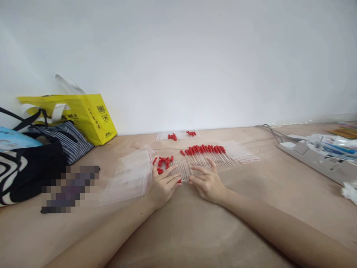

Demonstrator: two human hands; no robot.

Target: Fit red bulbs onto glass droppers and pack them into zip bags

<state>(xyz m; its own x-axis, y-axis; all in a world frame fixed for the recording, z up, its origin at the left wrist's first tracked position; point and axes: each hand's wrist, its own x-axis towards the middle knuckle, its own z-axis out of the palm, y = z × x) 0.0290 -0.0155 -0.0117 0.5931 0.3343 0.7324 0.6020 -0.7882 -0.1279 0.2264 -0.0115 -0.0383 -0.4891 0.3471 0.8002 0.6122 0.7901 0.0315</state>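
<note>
Both hands meet low in the middle, just in front of a row of clear glass dropper tubes (182, 169). My left hand (164, 186) is closed, with a red rubber bulb (179, 181) showing at its fingertips. In the fingertips of my right hand (209, 183) is a clear glass tube (185, 181), lying level and pointing at that bulb. Whether the two touch is too small to tell. Loose red bulbs (166, 160) lie behind my left fingers. Beyond my right hand, several red-topped droppers (205, 149) rest side by side, tips toward me.
Clear zip bags (125, 186) lie left of my hands, and another bag (242, 152) is under the droppers. A bag with more red bulbs (172, 137) lies by the wall. A yellow bag (97, 119) stands left; a white power strip (309, 160) is right.
</note>
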